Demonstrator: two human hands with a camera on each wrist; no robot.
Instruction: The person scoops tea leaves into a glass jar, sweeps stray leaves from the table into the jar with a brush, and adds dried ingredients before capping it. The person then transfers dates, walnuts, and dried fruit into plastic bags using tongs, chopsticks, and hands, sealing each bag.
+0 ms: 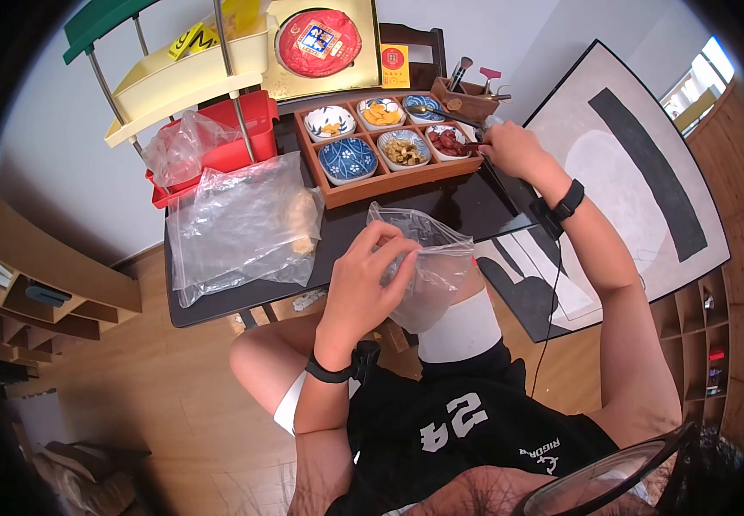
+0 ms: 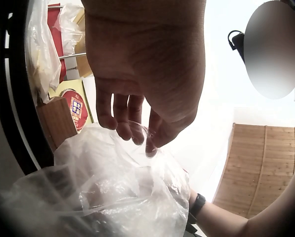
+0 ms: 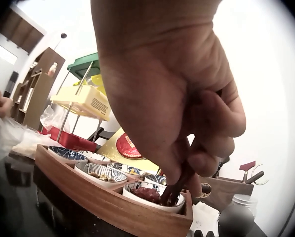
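My left hand [image 1: 370, 273] pinches the rim of a clear plastic zip bag [image 1: 430, 284], which hangs over my lap with its mouth upward. In the left wrist view the bag [image 2: 132, 187] spreads below the fingertips. My right hand [image 1: 516, 153] is at the right end of a wooden divided tray [image 1: 372, 191]. Its fingers grip a dark brown utensil [image 3: 174, 191] whose lower end dips into a white bowl of dark red dried fruit [image 3: 146, 193]. The utensil's upper part is hidden in the hand, so I cannot tell its exact kind.
Other tray bowls hold yellow pieces [image 1: 381, 113] and walnut-like pieces [image 1: 404, 152]; a metal spoon [image 1: 428, 110] leans across a blue one. Left are plastic bags [image 1: 243, 228] and a tiered rack [image 1: 183, 73]. Behind stands a red round package [image 1: 319, 43]; right, a brush box [image 1: 467, 101].
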